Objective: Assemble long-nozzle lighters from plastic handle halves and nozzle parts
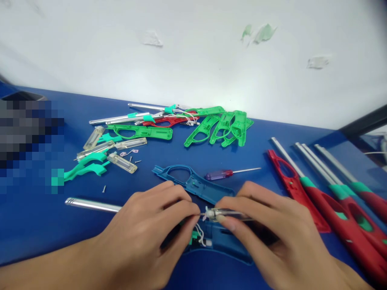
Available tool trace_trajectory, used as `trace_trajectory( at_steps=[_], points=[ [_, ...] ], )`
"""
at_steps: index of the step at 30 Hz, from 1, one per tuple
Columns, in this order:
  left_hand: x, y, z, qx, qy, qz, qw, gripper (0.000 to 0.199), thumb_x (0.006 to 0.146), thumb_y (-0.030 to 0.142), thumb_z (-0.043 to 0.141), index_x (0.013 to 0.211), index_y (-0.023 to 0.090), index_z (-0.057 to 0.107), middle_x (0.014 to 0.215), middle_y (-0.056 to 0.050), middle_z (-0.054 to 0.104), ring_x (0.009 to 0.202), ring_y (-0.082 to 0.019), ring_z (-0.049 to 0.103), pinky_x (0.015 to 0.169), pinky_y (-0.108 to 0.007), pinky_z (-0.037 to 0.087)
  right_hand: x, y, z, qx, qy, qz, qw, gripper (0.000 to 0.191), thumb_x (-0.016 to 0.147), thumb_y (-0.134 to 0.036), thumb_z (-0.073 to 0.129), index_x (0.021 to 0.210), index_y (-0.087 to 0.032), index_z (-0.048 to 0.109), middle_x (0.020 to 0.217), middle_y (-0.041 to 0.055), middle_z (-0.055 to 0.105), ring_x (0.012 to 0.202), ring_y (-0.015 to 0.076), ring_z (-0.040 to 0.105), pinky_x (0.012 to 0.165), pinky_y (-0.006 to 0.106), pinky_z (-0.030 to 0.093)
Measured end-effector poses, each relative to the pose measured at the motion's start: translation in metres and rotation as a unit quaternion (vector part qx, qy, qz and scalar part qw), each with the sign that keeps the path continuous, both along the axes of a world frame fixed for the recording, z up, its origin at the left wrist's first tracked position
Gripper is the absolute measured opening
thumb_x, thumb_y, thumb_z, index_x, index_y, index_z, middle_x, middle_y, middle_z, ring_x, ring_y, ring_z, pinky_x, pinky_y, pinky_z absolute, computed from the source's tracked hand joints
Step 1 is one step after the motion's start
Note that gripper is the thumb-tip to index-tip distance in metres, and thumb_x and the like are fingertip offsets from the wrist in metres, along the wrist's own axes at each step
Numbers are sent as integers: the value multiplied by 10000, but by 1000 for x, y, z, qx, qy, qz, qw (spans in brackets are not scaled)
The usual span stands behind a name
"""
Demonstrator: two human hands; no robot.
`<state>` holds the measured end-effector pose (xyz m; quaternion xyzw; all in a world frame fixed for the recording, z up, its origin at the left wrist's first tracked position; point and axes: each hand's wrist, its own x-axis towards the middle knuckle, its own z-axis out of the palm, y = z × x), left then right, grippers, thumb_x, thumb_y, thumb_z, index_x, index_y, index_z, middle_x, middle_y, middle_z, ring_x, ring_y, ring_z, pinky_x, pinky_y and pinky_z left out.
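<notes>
Blue desk (33, 225) set against a white wall (193, 60) with torn paper remnants. Right hand (272, 225): thumb and fingers pinch a clear tank (232, 214), held roughly level above a lower blue shell half (226, 243). Left hand (160, 219): thumb and fingertips pressed together on a thin piece at the tank's fitted end; its full shape is covered by the fingers. White wires (200, 233) lie in the lower shell half. Silver tube (93, 205) extends left from behind the left hand. Upper blue shell half (208, 189) lies just beyond the hands; purple-handled screwdriver (219, 174) beside it. Right side: red shell half (311, 213) next to red-bodied lighters (332, 213). Far side: green shell halves (240, 121), grouped. Left: turquoise parts (93, 169), near a loose screw (104, 189).
</notes>
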<state>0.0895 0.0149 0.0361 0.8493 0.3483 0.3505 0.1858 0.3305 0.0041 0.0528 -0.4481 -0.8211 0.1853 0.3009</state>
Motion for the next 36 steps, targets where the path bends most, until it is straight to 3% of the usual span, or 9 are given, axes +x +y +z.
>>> trace_trajectory(
  at_steps=[7, 24, 36],
  points=[
    [-2, -2, -1, 9, 4, 0, 1000, 168, 1039, 93, 595, 1127, 231, 630, 1011, 19, 713, 893, -120, 667, 759, -282, 523, 2, 4, 2, -19, 11, 33, 999, 136, 1047, -206, 632, 1086, -255, 752, 861, -12, 702, 692, 114, 708, 617, 247, 577],
    [-1, -3, -1, 0, 7, -4, 1000, 144, 1034, 95, 599, 1075, 223, 651, 972, 15, 708, 848, -133, 640, 704, -293, 494, 3, 5, 0, -12, 5, 41, 999, 134, 1044, -212, 648, 1119, -249, 754, 876, -26, 721, 714, 96, 726, 662, 208, 608],
    [-3, -2, -5, 13, 10, 3, 1000, 143, 1042, 101, 597, 1097, 226, 638, 990, 37, 704, 865, -110, 647, 713, -281, 493, 2, 7, -1, -25, 13, 47, 998, 112, 1055, -230, 637, 1080, -273, 737, 852, -56, 709, 707, 83, 696, 627, 209, 565]
  ],
)
